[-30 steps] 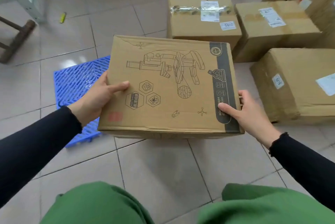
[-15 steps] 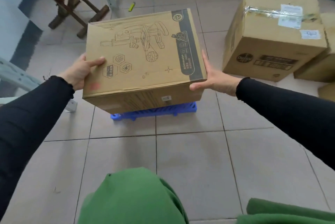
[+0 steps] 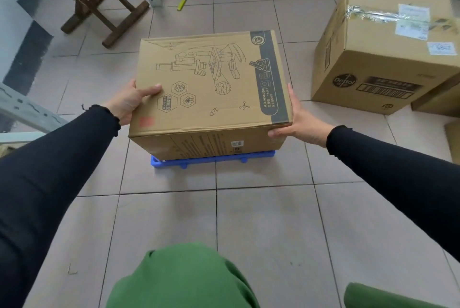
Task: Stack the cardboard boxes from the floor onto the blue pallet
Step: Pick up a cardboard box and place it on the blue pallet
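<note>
Dark wood shows first at my far left: a trestle stand (image 3: pixel 99 6) on the tiled floor (image 3: pixel 261 220), with a small yellow lighter (image 3: pixel 181 3) lying just beyond it. Coming inward, my left hand (image 3: pixel 132 103) is pressed flat against the left side of the microscope box (image 3: pixel 211 83), thumb hooked over the top face, fingers hidden behind the cardboard. The box sits level between my two palms, printed top facing me. It is directly over the blue pallet (image 3: pixel 214 159), of which I only see the near edge poking out below; I cannot tell whether the box's bottom is touching it or hanging just above. My right hand (image 3: pixel 298 123) is clamped against the box's right side at the near corner, fingers spread along the wall and fingertips curled under the front edge. Further right, well apart from the pallet, a larger taped Dettol box (image 3: pixel 383 58) stands on the floor, with the edges of other cartons just beside it.
</note>
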`<state>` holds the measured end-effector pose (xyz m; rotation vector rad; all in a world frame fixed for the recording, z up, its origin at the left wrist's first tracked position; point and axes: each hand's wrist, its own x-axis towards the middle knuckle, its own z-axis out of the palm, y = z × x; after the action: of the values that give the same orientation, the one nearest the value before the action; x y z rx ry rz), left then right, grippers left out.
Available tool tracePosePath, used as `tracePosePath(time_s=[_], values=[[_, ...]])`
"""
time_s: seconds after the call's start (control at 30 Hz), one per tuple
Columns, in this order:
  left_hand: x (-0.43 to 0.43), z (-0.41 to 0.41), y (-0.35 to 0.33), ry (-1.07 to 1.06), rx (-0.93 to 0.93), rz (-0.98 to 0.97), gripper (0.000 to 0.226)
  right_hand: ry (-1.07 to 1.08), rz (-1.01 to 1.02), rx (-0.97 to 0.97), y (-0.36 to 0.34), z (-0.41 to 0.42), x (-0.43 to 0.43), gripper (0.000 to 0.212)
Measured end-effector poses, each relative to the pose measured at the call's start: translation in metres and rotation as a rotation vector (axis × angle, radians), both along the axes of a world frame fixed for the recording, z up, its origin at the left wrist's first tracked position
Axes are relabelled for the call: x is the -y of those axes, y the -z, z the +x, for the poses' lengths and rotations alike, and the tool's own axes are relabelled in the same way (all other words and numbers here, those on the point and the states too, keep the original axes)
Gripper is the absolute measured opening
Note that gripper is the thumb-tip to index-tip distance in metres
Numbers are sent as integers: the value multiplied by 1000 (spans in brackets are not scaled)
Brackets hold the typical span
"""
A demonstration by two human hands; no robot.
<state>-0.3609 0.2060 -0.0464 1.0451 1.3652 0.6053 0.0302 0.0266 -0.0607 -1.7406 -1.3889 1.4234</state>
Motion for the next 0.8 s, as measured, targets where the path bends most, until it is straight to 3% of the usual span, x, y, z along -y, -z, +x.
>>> tracePosePath(time_s=[0.27, 0.4, 0.57, 0.8], values=[[-7, -2, 2, 45, -55, 36, 59, -31, -2, 50, 7, -2, -7, 149], [-11, 3, -9, 119, -310, 201, 74, -98, -11, 185, 3, 9, -6, 137], [-8, 38, -32, 375, -888, 553, 94, -189, 19, 565, -17, 38, 10, 111], [26, 159, -56, 718, -914, 766, 79, -64, 68, 797, -44, 109, 50, 88]])
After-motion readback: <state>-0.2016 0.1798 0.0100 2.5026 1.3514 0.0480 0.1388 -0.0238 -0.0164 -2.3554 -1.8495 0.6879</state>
